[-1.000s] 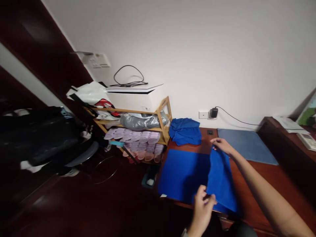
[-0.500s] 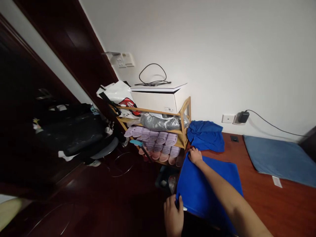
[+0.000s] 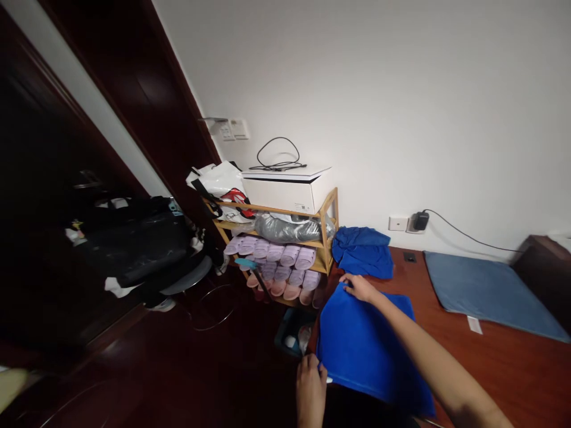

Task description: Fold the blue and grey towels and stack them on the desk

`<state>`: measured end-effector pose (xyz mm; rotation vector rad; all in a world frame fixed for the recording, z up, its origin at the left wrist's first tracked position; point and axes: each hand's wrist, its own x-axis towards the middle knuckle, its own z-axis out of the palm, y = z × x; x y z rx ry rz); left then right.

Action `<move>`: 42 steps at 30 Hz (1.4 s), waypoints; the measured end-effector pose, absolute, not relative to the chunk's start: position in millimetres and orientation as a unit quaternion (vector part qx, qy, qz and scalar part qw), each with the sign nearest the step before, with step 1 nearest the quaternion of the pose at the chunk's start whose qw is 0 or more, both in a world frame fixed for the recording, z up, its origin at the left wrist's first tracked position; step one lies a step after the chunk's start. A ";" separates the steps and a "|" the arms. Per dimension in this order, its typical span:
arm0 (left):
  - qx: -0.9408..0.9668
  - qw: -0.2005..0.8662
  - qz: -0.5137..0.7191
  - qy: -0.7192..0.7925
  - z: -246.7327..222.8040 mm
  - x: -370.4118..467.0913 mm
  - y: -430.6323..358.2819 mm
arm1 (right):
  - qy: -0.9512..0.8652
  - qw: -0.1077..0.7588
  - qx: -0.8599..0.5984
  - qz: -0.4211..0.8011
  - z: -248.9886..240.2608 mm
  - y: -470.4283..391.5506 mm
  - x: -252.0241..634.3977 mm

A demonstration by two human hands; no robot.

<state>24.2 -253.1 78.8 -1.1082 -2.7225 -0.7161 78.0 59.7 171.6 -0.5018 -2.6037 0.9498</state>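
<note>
A bright blue cloth (image 3: 366,351) lies spread on the reddish-brown table, its near edge reaching over the table's front. My right hand (image 3: 359,289) pinches its far left corner, which is slightly raised. At the near left corner, my left hand (image 3: 311,377) is closed on the edge, close to a small white tag (image 3: 329,380). Behind my right hand, a crumpled blue cloth (image 3: 363,252) rests against the wall. A flat grey-blue cloth (image 3: 486,291) with a white label lies farther right.
Left of the table (image 3: 495,368) stands a wooden rack (image 3: 328,238) with purple and pink slippers (image 3: 285,255), a white box (image 3: 281,193) and a plastic bag (image 3: 223,184). A bin (image 3: 285,339) sits below. A black adapter (image 3: 420,220) is plugged into the wall; a stool (image 3: 190,278) holds dark bags.
My right hand has gone from lying on the cloth's far left corner to pinching and lifting it slightly. My left hand stays at the near corner. The view has shifted a little.
</note>
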 end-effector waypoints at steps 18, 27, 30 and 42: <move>-0.537 -0.133 -0.402 -0.730 267.1 80.1 -230.4 | -0.804 0.329 -0.201 0.452 254.4 40.0 402.5; -0.656 -0.138 -0.330 -0.664 306.3 112.4 -190.0 | -0.770 0.328 -0.230 0.497 252.4 31.6 487.5; -0.683 -0.074 -0.310 -0.657 322.9 121.9 -182.5 | -0.757 0.354 -0.234 0.496 250.9 23.4 499.5; -0.701 -0.007 -0.259 -0.664 364.7 138.2 -169.1 | -0.740 0.450 -0.274 0.417 247.6 -1.3 510.2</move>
